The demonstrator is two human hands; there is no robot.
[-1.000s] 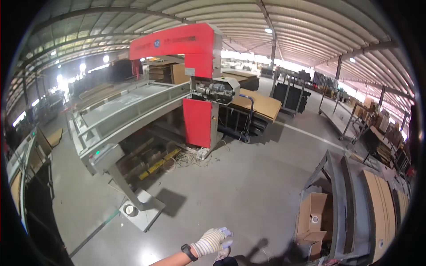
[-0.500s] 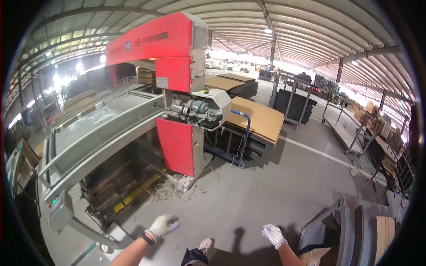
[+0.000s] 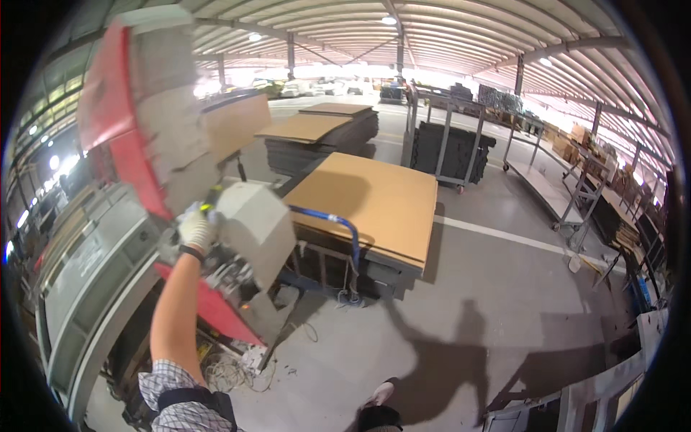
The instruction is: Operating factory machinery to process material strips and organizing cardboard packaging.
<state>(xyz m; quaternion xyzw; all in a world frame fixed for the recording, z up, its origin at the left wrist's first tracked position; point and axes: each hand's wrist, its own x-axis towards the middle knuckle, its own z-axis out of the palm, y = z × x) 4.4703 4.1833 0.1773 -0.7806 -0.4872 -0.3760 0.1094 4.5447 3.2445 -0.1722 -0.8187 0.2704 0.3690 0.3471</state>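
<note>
My left hand point(image 3: 196, 229), in a white knit glove with a dark band at the wrist, is stretched out to the red and grey machine point(image 3: 137, 169). It is at the machine's motor unit point(image 3: 234, 272), beside a pale grey housing point(image 3: 255, 216). A small yellow-green part point(image 3: 208, 207) shows right at the fingertips; whether they touch it I cannot tell. Blur and the machine behind hide how the fingers are bent. My right hand is out of view.
Brown sheets lie stacked point(image 3: 367, 205) beyond a blue bent handle point(image 3: 338, 218). Wheeled metal racks point(image 3: 448, 140) stand farther back. Loose cables point(image 3: 234, 371) lie on the floor by the machine's foot. A grey metal frame point(image 3: 576, 396) is at the lower right.
The view has turned right and come closer to the machine. My left hand has risen from low over the floor to the motor unit. My right hand has left the view.
</note>
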